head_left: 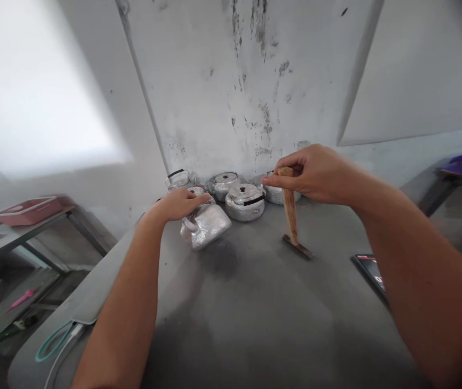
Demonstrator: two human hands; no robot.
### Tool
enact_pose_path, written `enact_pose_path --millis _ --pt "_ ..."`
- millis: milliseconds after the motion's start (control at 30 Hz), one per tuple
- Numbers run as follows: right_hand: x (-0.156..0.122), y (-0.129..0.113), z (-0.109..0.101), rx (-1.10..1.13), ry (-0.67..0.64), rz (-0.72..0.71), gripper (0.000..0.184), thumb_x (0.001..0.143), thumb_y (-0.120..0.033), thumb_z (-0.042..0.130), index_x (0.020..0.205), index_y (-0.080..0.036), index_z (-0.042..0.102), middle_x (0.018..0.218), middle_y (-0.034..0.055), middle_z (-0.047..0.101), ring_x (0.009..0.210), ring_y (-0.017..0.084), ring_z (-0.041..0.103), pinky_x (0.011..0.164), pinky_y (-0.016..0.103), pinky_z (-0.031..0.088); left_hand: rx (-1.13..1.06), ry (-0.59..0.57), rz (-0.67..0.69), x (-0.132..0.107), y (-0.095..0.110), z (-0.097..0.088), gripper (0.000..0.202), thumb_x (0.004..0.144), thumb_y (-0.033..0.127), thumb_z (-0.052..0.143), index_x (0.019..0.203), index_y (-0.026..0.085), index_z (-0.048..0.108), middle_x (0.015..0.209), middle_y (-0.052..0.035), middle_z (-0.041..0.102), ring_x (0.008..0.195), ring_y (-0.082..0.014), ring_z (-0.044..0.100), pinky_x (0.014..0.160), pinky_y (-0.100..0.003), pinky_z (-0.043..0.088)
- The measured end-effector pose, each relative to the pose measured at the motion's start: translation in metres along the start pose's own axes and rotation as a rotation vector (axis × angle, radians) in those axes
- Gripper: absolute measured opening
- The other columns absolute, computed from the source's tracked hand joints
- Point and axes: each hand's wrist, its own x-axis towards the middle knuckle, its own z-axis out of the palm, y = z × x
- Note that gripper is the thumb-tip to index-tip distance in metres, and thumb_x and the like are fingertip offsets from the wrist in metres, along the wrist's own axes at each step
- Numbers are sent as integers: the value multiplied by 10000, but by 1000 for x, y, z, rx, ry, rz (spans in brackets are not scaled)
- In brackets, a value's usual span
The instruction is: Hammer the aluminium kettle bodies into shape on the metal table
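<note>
My right hand pinches the upper end of a hammer's wooden handle. The hammer hangs nearly upright, its narrow metal head down at the tabletop; whether it touches cannot be made out. On the left, my left hand is closed over the top of a hammered silver kettle, which is tilted with its base toward the right. The fingers on its far side are hidden. Just behind stands another silver kettle with a black lid knob and a black handle grip.
More silver kettles stand against the stained wall. A dark-framed device lies on the grey table by my right forearm. At the left edge are a cable and a side shelf with a pink tray.
</note>
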Motion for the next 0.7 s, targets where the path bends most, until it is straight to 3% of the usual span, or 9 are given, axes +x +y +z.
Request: enact_pose_path --millis 100,233,333,433,567,700 --pt "5 10 3 -2 95 24 557 864 -644 665 553 -213 498 504 -39 356 491 108 303 506 298 274 -5 14 40 -1 0 -2 655 866 772 459 552 206 354 553 -20 423 519 -170 422 546 -318 284" --pt "10 23 4 59 168 138 440 875 -633 639 721 -224 692 544 -11 541 506 142 474 549 312 371 -9 27 45 -2 0 -3 561 873 672 502 567 202 492 619 -40 540 612 -200 517 585 -314 339" --pt "11 26 1 80 221 271 413 871 -610 647 783 -214 727 596 27 620 562 178 551 581 335 411 -16 24 58 -1 2 -3 497 870 624 503 622 202 591 714 -52 631 714 -229 583 632 -312 384" --pt "9 23 -4 -44 321 430 416 836 -597 685 687 -209 665 586 37 581 591 186 521 569 342 388 -4 6 72 -3 5 -3 492 867 621 491 637 204 613 746 -49 662 742 -237 598 646 -313 396" --pt "7 21 -10 -208 404 529 432 829 -575 679 608 -218 575 588 34 526 607 178 434 578 349 344 29 2 59 -8 11 -6 468 861 596 495 663 200 646 802 -59 696 783 -250 620 661 -317 403" --pt "4 27 -17 -306 432 565 348 828 -543 653 731 -211 687 673 47 527 625 173 349 606 364 320 37 17 69 -12 14 -7 413 861 524 494 656 194 634 806 -67 697 803 -254 618 660 -320 395"
